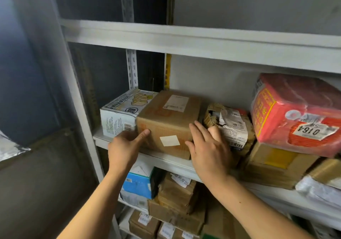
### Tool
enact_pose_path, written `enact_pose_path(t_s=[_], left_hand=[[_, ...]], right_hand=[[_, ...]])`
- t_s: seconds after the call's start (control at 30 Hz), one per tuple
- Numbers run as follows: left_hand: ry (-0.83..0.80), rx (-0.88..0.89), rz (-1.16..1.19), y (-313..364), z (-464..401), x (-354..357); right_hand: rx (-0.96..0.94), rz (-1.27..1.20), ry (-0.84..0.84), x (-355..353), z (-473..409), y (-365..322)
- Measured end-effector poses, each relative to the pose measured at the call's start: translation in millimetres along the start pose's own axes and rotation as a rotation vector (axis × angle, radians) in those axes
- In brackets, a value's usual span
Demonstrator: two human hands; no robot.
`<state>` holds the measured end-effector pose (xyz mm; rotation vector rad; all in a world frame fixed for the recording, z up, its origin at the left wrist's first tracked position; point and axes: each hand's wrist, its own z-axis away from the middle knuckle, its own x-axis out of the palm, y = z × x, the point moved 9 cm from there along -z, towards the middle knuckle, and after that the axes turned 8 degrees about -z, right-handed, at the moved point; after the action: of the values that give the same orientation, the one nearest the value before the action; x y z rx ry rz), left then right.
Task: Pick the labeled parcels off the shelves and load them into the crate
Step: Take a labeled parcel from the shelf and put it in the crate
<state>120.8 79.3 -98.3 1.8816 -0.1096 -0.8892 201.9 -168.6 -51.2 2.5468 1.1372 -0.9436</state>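
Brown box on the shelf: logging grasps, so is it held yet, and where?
Both hands are on the brown box: left hand at its lower left front corner, right hand at its right front edge. Not lifted.

two bare forearms, no sleeves, left grip [125,146] and right grip [208,150] ungloved, ringless.

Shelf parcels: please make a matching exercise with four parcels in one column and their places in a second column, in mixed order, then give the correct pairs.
Column one:
1. brown box
2. white printed carton
3. red bag marked 0164
4. blue and white box

Column two:
A. on the lower shelf, below the left hand
B. at the left end of the middle shelf
C. between both hands; right hand
D. on top of cardboard boxes at the right

Pairs: 1-C, 2-B, 3-D, 4-A
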Motion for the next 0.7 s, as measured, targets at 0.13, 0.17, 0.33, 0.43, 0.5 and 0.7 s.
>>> enact_pose_path(t_s=[0.13,0.17,0.33,0.43,0.5,0.7], left_hand=[[0.227,0.128,-0.053,27,13,-15],[0.265,0.233,-0.048,45,19,-17],[0.068,0.833,-0.176,148,63,26],[-0.022,1.037,-0.414,175,84,77],[-0.039,1.095,-0.548,182,92,107],[0.051,1.149,-0.561,183,99,134]], right_hand=[[0.027,-0.064,0.033,-12,11,2],[0.050,-0.082,0.061,-20,15,5],[0.203,-0.205,0.181,-54,38,34],[0.259,-0.232,0.201,-63,48,49],[0.342,-0.253,0.188,-67,55,61],[0.679,-0.451,0.029,-66,80,91]])
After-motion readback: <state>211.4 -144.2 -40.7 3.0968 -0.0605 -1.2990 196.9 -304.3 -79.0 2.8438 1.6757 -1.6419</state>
